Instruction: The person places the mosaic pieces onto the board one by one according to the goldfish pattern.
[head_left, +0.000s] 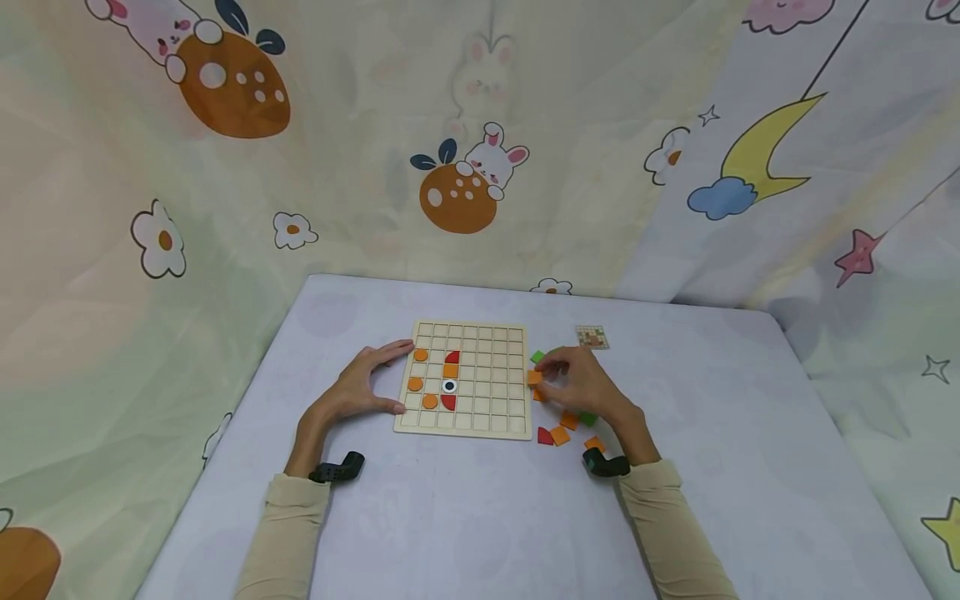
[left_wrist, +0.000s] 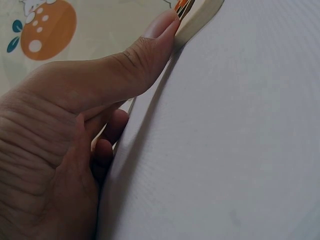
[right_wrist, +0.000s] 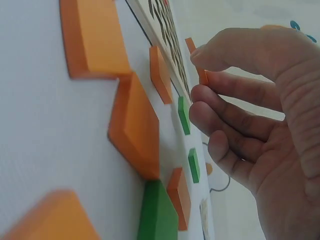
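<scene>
A person's right hand pinches an orange square tile between thumb and index finger, at the right edge of a pale gridded board; the other fingers curl loosely. The left hand has thumb and fingers spread apart, their tips touching the board's left edge. Both wrists wear a dark device, below which beige sleeves run out of frame.

On the board lie three orange discs, two red quarter-round pieces, an orange square and a white disc with a black centre. To its right are loose orange and green tiles and a red quarter-round piece, some partly covered by the right hand. Beyond them lies a small card, its pattern too small to read.

The left wrist view shows only a corner of the board, and the thumb hides much of the other fingers. In the right wrist view, an orange tile at lower left is blurred and cut off.

The table is covered in white. Behind it hangs pale fabric printed with rabbits, orange fruit, flowers and a crescent moon.
</scene>
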